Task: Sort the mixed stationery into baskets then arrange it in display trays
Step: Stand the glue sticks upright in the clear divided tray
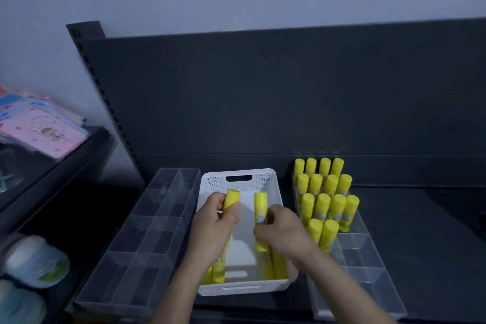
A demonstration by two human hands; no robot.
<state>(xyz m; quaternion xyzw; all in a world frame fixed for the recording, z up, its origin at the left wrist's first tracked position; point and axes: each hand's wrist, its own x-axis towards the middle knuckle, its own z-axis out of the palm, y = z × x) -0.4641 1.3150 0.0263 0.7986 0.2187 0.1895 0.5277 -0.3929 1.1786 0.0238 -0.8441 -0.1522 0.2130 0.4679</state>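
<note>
A white perforated basket stands in the middle of the dark shelf with several yellow glue sticks lying in its near end. My left hand grips one yellow glue stick upright over the basket. My right hand grips another yellow glue stick beside it. To the right, a clear display tray holds several upright yellow glue sticks in its far compartments. A second clear divided tray lies left of the basket with nothing in its compartments.
A dark back panel rises behind the shelf. On a lower shelf at left lie pink and blue packaged items and round white-and-green containers. Bare dark shelf surface stretches right of the tray.
</note>
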